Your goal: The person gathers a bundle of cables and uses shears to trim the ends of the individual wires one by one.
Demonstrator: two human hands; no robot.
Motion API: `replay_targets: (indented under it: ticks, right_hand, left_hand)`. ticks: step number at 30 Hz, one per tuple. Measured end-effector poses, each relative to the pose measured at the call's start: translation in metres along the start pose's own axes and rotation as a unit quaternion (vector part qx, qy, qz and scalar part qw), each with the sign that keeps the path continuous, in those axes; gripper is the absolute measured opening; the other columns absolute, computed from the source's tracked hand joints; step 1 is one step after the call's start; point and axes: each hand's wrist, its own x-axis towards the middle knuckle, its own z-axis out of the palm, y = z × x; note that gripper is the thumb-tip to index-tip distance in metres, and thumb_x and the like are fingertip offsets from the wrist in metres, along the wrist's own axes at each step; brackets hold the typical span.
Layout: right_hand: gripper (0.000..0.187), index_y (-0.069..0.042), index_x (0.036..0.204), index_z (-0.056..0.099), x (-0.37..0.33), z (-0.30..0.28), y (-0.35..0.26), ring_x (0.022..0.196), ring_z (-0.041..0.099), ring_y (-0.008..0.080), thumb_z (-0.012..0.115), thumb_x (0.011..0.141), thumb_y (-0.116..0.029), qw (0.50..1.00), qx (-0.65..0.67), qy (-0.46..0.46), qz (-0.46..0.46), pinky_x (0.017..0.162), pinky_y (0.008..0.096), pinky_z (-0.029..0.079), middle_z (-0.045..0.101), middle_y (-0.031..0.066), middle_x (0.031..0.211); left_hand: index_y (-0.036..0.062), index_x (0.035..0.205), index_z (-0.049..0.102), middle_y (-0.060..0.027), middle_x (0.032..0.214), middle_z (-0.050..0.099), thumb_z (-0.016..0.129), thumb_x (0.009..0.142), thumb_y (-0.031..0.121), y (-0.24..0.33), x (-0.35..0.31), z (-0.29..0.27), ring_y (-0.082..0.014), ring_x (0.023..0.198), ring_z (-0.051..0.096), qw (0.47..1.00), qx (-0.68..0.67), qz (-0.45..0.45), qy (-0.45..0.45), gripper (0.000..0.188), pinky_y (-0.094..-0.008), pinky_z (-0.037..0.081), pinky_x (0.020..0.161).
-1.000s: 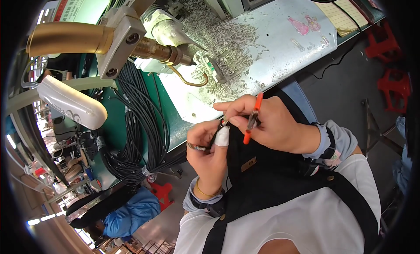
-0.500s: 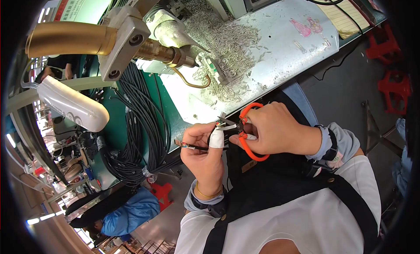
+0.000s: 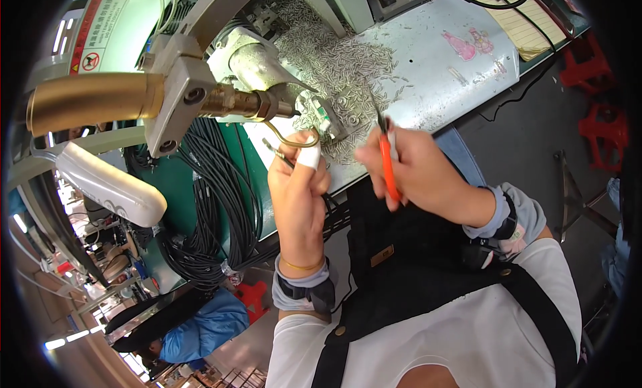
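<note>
My left hand [image 3: 297,180], with white tape wrapped around its thumb, is closed on a thin black cable [image 3: 283,158]. The cable's end pokes out beside the fingers, with a small metallic tip. These fingers are raised next to a small green-and-white fixture [image 3: 324,120] under the tip of a soldering machine [image 3: 247,100]. What else they pinch is hidden. My right hand [image 3: 421,170] is closed around orange-handled scissors [image 3: 388,164], held apart from the cable. Their narrow blades point away from me, over the worktop.
Small silvery metal pieces [image 3: 301,30] lie heaped around the fixture on the pale worktop [image 3: 435,80]. A thick bundle of black cables [image 3: 207,187] lies at the left. A white lamp [image 3: 110,184] hangs there too. Red stools [image 3: 602,140] stand at the right; a person in blue [image 3: 207,324] is lower left.
My left hand has moved forward with the cable, up to the fixture. The scissors have left the cable end; my right hand has moved slightly away and turned their blades forward.
</note>
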Motion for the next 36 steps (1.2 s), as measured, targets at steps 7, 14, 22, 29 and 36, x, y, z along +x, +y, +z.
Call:
replay_targets:
  ticks: [7,14,22,29,36]
  right_hand:
    - [0.012,-0.001,0.078,0.046,0.048,-0.005,-0.007,0.042,0.048,0.0083,0.048,0.084,-0.010,0.992,-0.055,0.059,-0.101,0.039,0.0228,0.037,0.051,0.0029,0.058]
    - [0.011,0.001,0.078,0.045,0.057,-0.003,-0.003,0.043,0.048,0.0105,0.049,0.082,-0.009,0.981,-0.136,0.069,-0.116,0.040,0.0251,0.038,0.049,0.0046,0.056]
    - [0.015,0.001,0.078,0.044,0.057,-0.002,-0.003,0.044,0.049,0.0110,0.050,0.083,-0.011,0.977,-0.145,0.076,-0.139,0.040,0.0260,0.038,0.048,0.0056,0.054]
    - [0.017,0.000,0.079,0.043,0.057,-0.002,0.000,0.045,0.047,0.0090,0.051,0.084,-0.014,0.976,-0.156,0.077,-0.131,0.040,0.0253,0.037,0.048,0.0042,0.054]
    - [0.015,-0.001,0.080,0.045,0.042,-0.003,-0.002,0.045,0.046,0.0081,0.053,0.084,-0.014,0.993,-0.049,0.041,-0.098,0.042,0.0243,0.037,0.047,0.0016,0.055]
  left_hand:
    - [0.0016,0.094,0.055,0.0056,0.059,0.039,0.055,0.082,0.005,0.003,0.024,-0.006,-0.0017,0.043,0.025,0.999,-0.011,-0.021,-0.029,0.013,-0.0179,0.016,0.038]
    - [-0.0015,0.094,0.054,0.0047,0.057,0.039,0.055,0.081,0.005,0.011,0.030,-0.015,-0.0023,0.042,0.024,0.994,-0.029,-0.085,-0.068,0.015,-0.0180,0.016,0.037]
    - [-0.0020,0.092,0.053,0.0045,0.057,0.038,0.056,0.080,0.006,0.009,0.023,-0.012,-0.0025,0.042,0.024,0.999,0.001,-0.042,-0.013,0.014,-0.0189,0.015,0.037]
    - [0.0003,0.089,0.053,0.0051,0.056,0.037,0.056,0.081,0.006,0.009,0.028,-0.013,-0.0020,0.042,0.023,0.998,0.019,-0.037,-0.036,0.011,-0.0189,0.015,0.037]
    - [0.0009,0.090,0.054,0.0011,0.065,0.044,0.053,0.083,0.007,0.015,0.007,0.000,-0.0065,0.051,0.038,0.998,-0.009,-0.055,-0.038,0.009,-0.0201,0.028,0.045]
